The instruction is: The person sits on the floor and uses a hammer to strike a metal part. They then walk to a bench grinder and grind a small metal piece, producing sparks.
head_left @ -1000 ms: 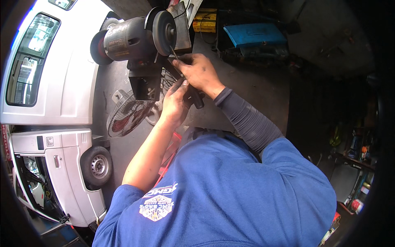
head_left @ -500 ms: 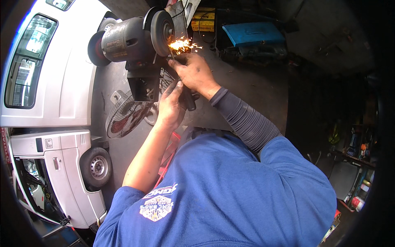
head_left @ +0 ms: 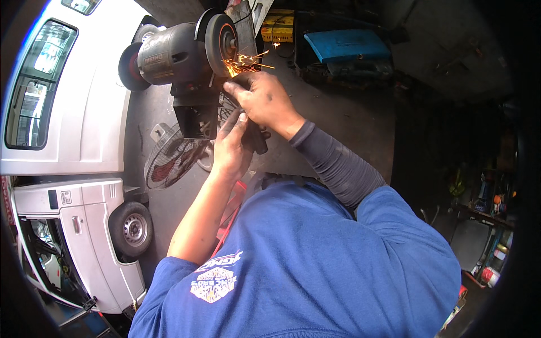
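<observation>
A grey bench grinder (head_left: 163, 56) stands at the upper left, and orange sparks (head_left: 242, 65) fly from the lower right edge of its wheel (head_left: 221, 45). My right hand (head_left: 267, 101) is closed beside that wheel, thumb and fingers pinching the upper part of a dark rod-like tool. Just below it, my left hand (head_left: 232, 147) wraps the lower part of the same dark rod-like tool (head_left: 260, 142), whose rounded end sticks out between the hands. Its tip at the wheel is hidden by my fingers and the sparks.
Below the grinder are its dark stand box (head_left: 196, 121) and a fan (head_left: 172, 160). White vehicles (head_left: 96, 135) line the left side. A blue case (head_left: 346, 45) and a yellow box (head_left: 278, 27) lie at the far side. Shelves with bottles (head_left: 490, 225) stand at right.
Both hands have shifted slightly left along the wheel's edge, still closed. The sparks have moved left and now spread in thinner streaks.
</observation>
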The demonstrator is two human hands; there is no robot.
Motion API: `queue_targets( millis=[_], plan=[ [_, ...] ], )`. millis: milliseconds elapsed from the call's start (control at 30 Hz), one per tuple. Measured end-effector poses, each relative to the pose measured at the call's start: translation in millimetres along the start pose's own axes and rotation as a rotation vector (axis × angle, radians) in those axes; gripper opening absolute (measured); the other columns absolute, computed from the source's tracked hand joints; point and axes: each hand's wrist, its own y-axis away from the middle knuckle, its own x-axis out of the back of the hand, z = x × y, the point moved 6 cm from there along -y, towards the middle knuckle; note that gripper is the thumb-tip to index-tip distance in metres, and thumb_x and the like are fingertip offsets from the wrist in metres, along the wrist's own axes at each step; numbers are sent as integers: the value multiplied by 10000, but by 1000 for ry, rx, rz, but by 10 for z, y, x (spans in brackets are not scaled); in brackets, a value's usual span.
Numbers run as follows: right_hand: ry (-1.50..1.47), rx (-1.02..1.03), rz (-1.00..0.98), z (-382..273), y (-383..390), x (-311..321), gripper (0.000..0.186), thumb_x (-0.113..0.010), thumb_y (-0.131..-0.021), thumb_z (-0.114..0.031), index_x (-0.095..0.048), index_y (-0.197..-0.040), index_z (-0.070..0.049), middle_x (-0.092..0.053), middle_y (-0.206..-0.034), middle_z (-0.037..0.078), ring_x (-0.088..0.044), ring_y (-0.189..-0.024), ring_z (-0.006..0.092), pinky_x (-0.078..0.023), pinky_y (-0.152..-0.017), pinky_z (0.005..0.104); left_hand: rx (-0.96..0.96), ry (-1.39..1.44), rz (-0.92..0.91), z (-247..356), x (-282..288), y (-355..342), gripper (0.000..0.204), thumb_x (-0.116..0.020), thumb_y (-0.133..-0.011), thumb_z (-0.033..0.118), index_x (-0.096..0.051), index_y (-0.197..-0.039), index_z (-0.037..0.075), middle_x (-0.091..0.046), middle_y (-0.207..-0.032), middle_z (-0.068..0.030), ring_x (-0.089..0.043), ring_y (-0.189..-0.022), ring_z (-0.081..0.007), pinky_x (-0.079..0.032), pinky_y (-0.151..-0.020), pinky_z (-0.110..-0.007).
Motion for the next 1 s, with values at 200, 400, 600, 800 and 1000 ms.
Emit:
queue_targets(
  millis=[200,400,600,800,1000],
  plan=[
    [-274,-74,-88,-17,136,-22,312,-691,-1047,-253,-756,-1132,39,-768,-914,142,-686,-810,158,-544,-751,338,-401,-509,213,228,55,119,311,-679,-1062,82,-630,-1350,-27,-757,-1060,-94,-703,-913,-127,-564,-788,-303],
    [-349,-65,-133,46,235,-42,303,-666,-1073,-236,-754,-1143,45,-773,-950,106,-685,-860,143,-548,-778,322,-498,-675,267,204,87,129,281,-744,-1007,51,-647,-1265,-7,-750,-1078,-113,-728,-960,-163,-585,-827,-311],
    [-397,-45,-157,30,277,-78,300,-628,-1092,-217,-749,-1170,47,-782,-1006,124,-714,-929,153,-571,-835,316,-639,-715,274,281,50,151,238,-761,-979,11,-636,-1182,-2,-736,-1047,-98,-732,-945,-161,-591,-815,-314],
    [-461,-84,-199,76,319,-110,305,-610,-1102,-212,-736,-1212,43,-783,-1053,118,-715,-957,150,-581,-860,310,-635,-706,289,261,90,151,245,-780,-963,6,-630,-1156,0,-716,-1013,-82,-722,-905,-141,-586,-772,-301],
    [-446,-84,-222,102,312,-136,316,-602,-1110,-221,-734,-1233,38,-784,-1065,118,-718,-981,151,-585,-885,310,-665,-744,303,249,125,130,251,-805,-949,34,-636,-1130,3,-712,-994,-79,-702,-865,-132,-581,-763,-300]
  ],
)
